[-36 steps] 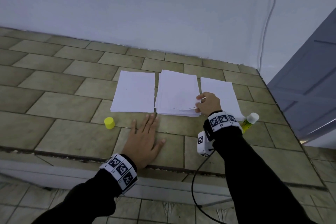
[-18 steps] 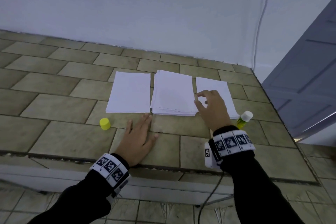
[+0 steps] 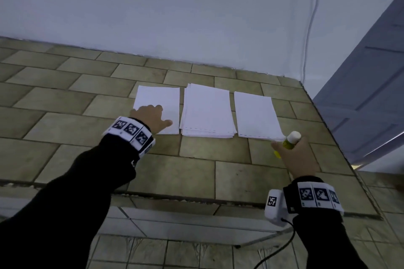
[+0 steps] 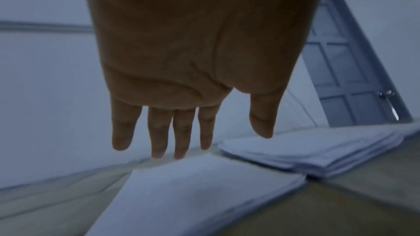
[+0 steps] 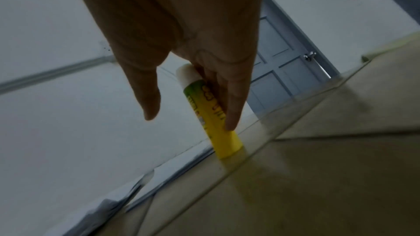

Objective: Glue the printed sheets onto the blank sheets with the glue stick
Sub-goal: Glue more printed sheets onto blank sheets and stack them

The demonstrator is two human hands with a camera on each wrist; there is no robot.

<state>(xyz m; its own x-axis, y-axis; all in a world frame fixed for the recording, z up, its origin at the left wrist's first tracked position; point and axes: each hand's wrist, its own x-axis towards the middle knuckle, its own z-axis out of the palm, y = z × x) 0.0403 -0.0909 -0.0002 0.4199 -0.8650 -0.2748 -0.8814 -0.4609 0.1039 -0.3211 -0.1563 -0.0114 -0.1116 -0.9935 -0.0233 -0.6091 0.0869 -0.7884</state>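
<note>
Three white paper stacks lie side by side on the tiled counter: a left stack (image 3: 161, 102), a thicker middle stack (image 3: 207, 111) and a right stack (image 3: 255, 113). My left hand (image 3: 150, 116) hovers over the near left part of the left stack (image 4: 193, 195), fingers (image 4: 159, 137) straight and holding nothing. The uncapped yellow-green glue stick (image 3: 291, 138) stands on its base by the right stack's near corner. My right hand (image 3: 295, 155) is at the glue stick (image 5: 213, 114): the fingers (image 5: 234, 107) lie straight against it and the thumb (image 5: 147, 96) stays slightly apart.
The counter's front edge (image 3: 196, 199) drops to a tiled floor. A white wall runs behind the stacks, with a grey door (image 3: 371, 94) at the right past the counter's end. The middle stack (image 4: 318, 153) lies just right of my left hand.
My left hand rose from the tile in front of the stacks to over the left stack. My right hand left the paper stacks and moved right to the glue stick.
</note>
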